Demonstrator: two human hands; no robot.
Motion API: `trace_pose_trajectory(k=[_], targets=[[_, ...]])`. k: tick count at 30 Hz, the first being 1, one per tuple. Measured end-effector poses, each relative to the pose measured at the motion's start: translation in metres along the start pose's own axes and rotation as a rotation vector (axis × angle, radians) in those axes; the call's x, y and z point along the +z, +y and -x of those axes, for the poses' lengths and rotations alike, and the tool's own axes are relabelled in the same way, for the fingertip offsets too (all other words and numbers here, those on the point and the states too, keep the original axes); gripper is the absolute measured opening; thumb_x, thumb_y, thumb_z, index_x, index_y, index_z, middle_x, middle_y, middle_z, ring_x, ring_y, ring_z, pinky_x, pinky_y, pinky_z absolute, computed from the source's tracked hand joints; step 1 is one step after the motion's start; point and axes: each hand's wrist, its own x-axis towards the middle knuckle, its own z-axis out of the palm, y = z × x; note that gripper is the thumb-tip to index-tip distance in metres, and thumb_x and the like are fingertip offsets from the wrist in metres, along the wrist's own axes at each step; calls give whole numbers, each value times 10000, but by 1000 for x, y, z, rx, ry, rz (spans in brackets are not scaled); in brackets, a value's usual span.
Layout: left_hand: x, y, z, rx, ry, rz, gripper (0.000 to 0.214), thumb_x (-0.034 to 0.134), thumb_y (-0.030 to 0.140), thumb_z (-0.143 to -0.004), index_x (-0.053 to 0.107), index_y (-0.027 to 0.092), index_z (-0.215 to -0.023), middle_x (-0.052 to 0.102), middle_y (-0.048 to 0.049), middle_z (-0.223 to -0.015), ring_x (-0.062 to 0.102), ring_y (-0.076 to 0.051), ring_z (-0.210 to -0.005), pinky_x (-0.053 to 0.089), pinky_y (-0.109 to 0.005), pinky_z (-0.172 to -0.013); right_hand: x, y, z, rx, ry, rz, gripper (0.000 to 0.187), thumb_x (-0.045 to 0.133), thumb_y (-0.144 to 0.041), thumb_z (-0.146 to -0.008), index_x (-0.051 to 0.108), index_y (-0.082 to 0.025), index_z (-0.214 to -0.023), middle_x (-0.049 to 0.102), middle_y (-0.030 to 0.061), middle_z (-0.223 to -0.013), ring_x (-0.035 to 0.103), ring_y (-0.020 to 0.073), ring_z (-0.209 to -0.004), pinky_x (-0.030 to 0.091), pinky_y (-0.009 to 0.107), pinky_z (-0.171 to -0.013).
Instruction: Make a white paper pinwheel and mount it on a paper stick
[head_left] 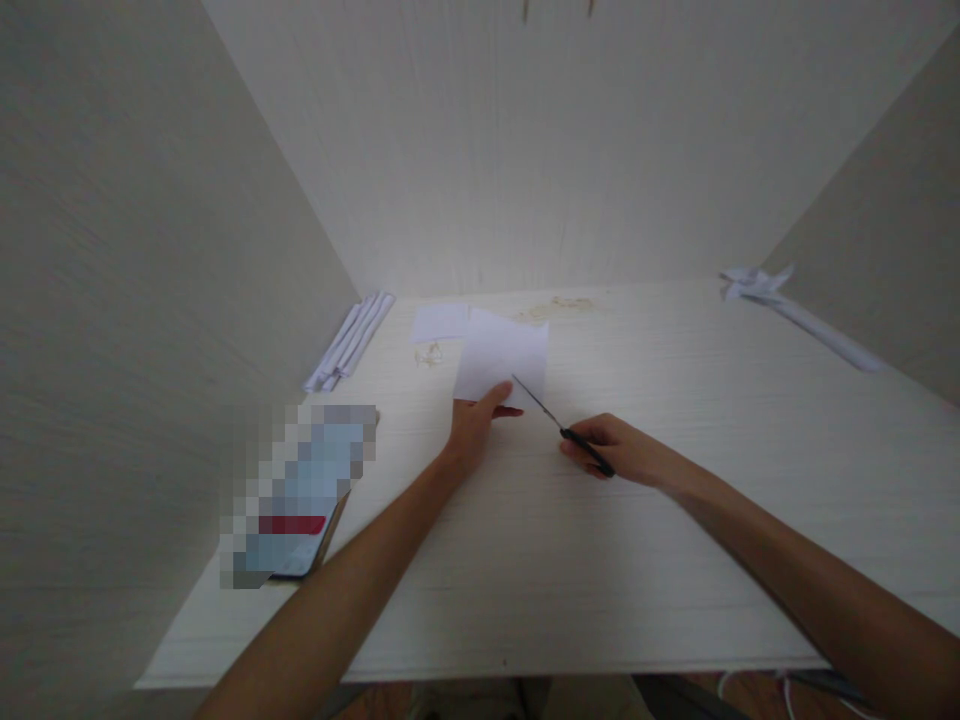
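My left hand [476, 425] grips a white sheet of paper [504, 352] by its near edge, thumb on top and fingers beneath. In my right hand [604, 447] is a pair of scissors [586, 450] with black handles. Their blades point up and left, and the tip overlaps the paper's near edge close to my left thumb. Whether the blades touch the paper I cannot tell. Behind the held sheet, another white piece of paper [437, 323] lies flat on the table.
Rolled or folded white paper strips [351, 340] lie at the left wall. A blurred phone-like device [315, 500] rests at the left. Thin tan loops [430, 354] lie near the back. A paper roll with a frilled end [814, 325] lies at right. Walls enclose the white table [480, 600].
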Motion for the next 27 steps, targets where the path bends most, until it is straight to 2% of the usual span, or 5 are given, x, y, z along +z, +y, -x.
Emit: trace_pose_trajectory(k=[8, 15, 22, 27], targets=[[1, 1, 0, -35, -11, 0, 219, 633, 240, -554, 622, 153, -755, 633, -42, -798, 601, -168, -652, 546, -297, -514, 1, 1, 0, 17, 18, 1, 430, 434, -531, -735, 375, -172, -505, 366, -41, -445, 319, 64, -410, 226, 220, -406], [4, 9, 5, -68, -15, -57, 149, 635, 231, -547, 629, 155, -676, 641, -50, -775, 604, -171, -645, 543, -298, -523, 1, -2, 1, 18, 30, 6, 429, 427, -527, -739, 373, -173, -503, 375, -40, -445, 325, 67, -413, 237, 223, -414], [0, -3, 0, -48, -52, -2, 240, 641, 220, -563, 624, 155, -794, 639, -31, -798, 596, -158, -666, 536, -290, -520, 1, -1, 1, -7, 17, -7, 436, 419, -537, -740, 383, -174, -501, 383, -38, -447, 339, 72, -414, 250, 225, -417], [0, -3, 0, -62, -52, 3, 233, 644, 223, -557, 625, 151, -778, 635, -36, -786, 595, -160, -650, 535, -293, -518, 1, 0, 0, 6, 21, -24, 433, 421, -538, -738, 377, -176, -505, 367, -44, -444, 323, 69, -405, 234, 225, -405]])
